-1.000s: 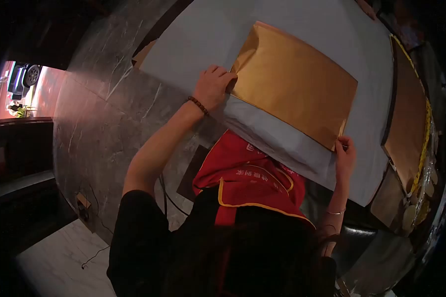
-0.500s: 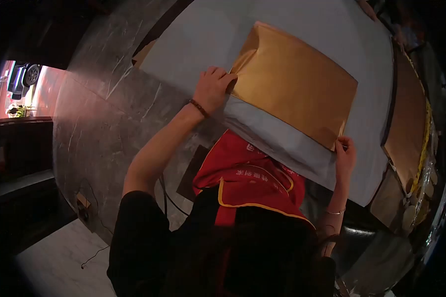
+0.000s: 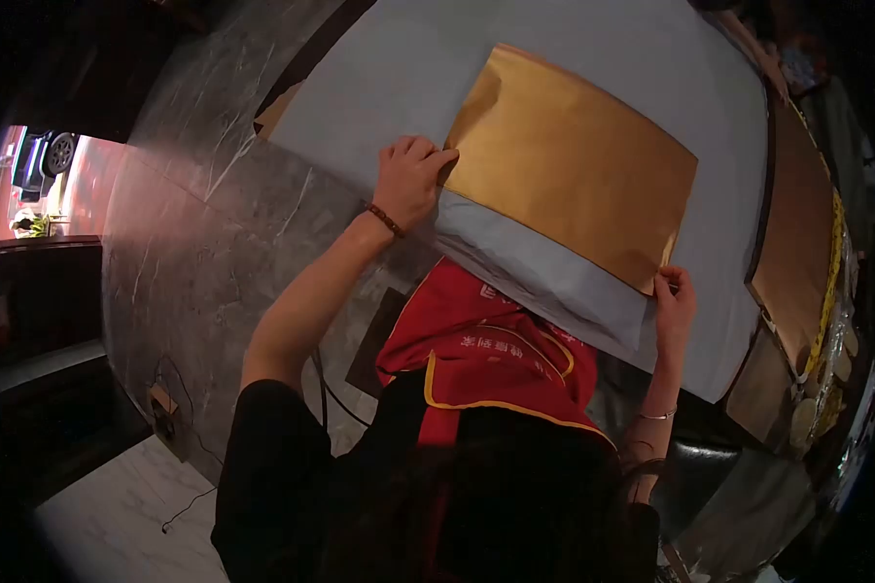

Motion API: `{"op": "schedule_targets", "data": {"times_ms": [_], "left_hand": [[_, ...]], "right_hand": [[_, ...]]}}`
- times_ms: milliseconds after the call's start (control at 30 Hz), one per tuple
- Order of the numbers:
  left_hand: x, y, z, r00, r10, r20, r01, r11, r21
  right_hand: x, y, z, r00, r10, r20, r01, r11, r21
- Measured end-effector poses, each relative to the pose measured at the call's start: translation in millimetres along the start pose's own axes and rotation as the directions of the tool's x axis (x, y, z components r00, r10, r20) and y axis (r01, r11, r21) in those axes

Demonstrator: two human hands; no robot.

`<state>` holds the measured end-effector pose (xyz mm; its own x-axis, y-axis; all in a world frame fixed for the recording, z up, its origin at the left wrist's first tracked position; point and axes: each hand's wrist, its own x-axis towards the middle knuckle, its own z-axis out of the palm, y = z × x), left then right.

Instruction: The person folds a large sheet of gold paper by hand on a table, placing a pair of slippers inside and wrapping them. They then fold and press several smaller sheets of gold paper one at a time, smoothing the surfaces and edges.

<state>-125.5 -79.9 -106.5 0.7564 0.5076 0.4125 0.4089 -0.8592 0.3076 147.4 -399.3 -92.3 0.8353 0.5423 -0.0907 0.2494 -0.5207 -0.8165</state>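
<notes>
A gold-brown sheet [image 3: 569, 160], smooth and slightly shiny, lies on a table covered in pale grey material [image 3: 399, 68]. My left hand [image 3: 413, 180] is closed, pinching the sheet's near left corner. At its near right corner, my right hand [image 3: 676, 296] grips the edge between thumb and fingers. A soft dent shows by the sheet's left side. Between the sheet and my body, the grey covering [image 3: 544, 257] is creased and hangs over the table's near edge.
I wear a red apron [image 3: 486, 340] with yellow trim, close against the table. At right stand a brown panel [image 3: 797, 243] and a yellow strip [image 3: 831, 291]. What looks like another person's arm [image 3: 763, 68] reaches in at upper right. Cables lie on the marble-patterned floor [image 3: 204, 291].
The sheet's left side, buckled before, now lies flatter. My left hand and the sheet have shifted slightly left. At upper right, the other person's arm has come further into view.
</notes>
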Motion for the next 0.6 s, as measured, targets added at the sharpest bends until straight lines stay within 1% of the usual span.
{"op": "schedule_targets", "data": {"times_ms": [33,100,200,300,367,400,467,533,600], "left_hand": [[1,-2,0,1.000,-0.001,0.000,0.001,1.000,0.001],[2,-6,1,1.000,-0.001,0.016,0.002,0.997,-0.075],[2,-7,1,1.000,0.006,-0.006,-0.007,0.996,-0.094],[2,-7,-1,1.000,0.020,-0.009,-0.020,0.996,-0.085],[2,-7,-5,0.999,0.032,-0.017,-0.034,0.996,-0.078],[2,-6,-4,0.999,0.046,-0.023,-0.047,0.996,-0.077],[2,-12,0,0.999,0.047,0.015,-0.045,0.994,-0.101],[0,-7,5,0.995,0.091,-0.051,-0.092,0.995,-0.028],[-3,-2,3,0.999,0.048,0.000,-0.048,0.998,0.041]], "right_hand": [[0,0,0,1.000,0.004,0.007,-0.004,1.000,0.010],[0,-1,0,1.000,0.008,0.016,-0.009,1.000,0.020],[1,-2,-1,0.999,0.042,0.025,-0.043,0.998,0.037],[1,1,-1,0.999,0.017,0.027,-0.017,1.000,0.007],[3,5,0,1.000,-0.023,0.010,0.023,1.000,0.007],[3,5,2,1.000,-0.018,-0.006,0.018,1.000,0.001],[0,-1,0,1.000,-0.025,0.006,0.025,0.999,-0.029],[1,8,0,0.998,-0.067,-0.015,0.067,0.997,-0.039],[-2,-8,-1,1.000,0.010,-0.028,-0.012,0.998,-0.057]]}}
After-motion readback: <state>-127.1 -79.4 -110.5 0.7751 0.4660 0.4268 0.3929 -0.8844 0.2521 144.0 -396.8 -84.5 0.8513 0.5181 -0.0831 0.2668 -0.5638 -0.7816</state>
